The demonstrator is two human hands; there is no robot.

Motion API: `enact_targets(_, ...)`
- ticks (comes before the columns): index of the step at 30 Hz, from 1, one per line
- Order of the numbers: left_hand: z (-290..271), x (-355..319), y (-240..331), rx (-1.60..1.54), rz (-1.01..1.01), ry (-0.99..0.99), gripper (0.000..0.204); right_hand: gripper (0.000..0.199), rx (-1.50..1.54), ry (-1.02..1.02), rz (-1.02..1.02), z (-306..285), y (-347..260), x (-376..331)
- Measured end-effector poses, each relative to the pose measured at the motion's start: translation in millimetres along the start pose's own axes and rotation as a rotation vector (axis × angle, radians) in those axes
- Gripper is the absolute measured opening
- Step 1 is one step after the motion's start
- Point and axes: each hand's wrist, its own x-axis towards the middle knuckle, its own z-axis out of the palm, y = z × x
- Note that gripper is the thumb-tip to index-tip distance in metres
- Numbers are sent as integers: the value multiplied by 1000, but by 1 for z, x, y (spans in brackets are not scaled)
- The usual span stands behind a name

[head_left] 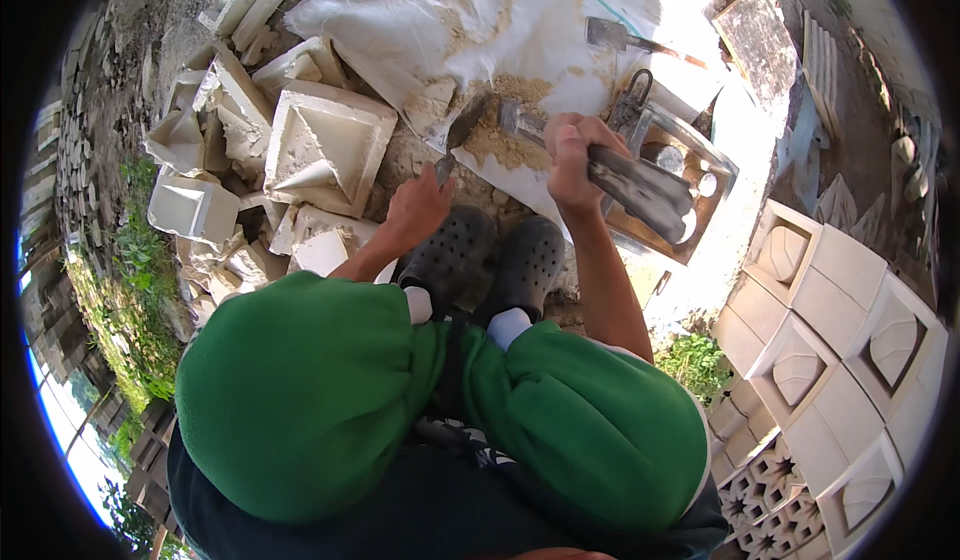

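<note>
My left hand [418,210] is closed around the handle of a small trowel [468,120], its dark blade resting by a patch of sandy powder [510,145]. Gripped in my right hand [575,165] is a long tool with a thick, worn wooden end [640,195] and a metal-looking narrower end [522,122]; its exact kind is unclear. That narrower end is over the powder, near the trowel's tip. Under the wooden end lies a rectangular mould frame [725,172] with round openings inside, partly hidden by the tool. A metal loop handle [638,85] stands at its far edge.
Broken pale cast blocks [330,145] are heaped at left. A white sheet [540,10] dusted with sand spreads ahead, with a flat-bladed tool [607,33] on it. Patterned blocks [840,350] are stacked at right. My dark clogs [525,260] stand close to the work.
</note>
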Motion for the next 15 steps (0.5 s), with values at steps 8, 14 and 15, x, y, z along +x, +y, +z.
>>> enact_targets(8,4,7,-2,-25,-11,12,43,30,166,140,267,2,-23,37)
enact_targets(14,2,0,-5,-72,-21,41,44,29,272,80,157,4,-75,56)
enact_targets(15,4,1,-6,-60,-22,57,44,29,276,69,164,8,-52,49)
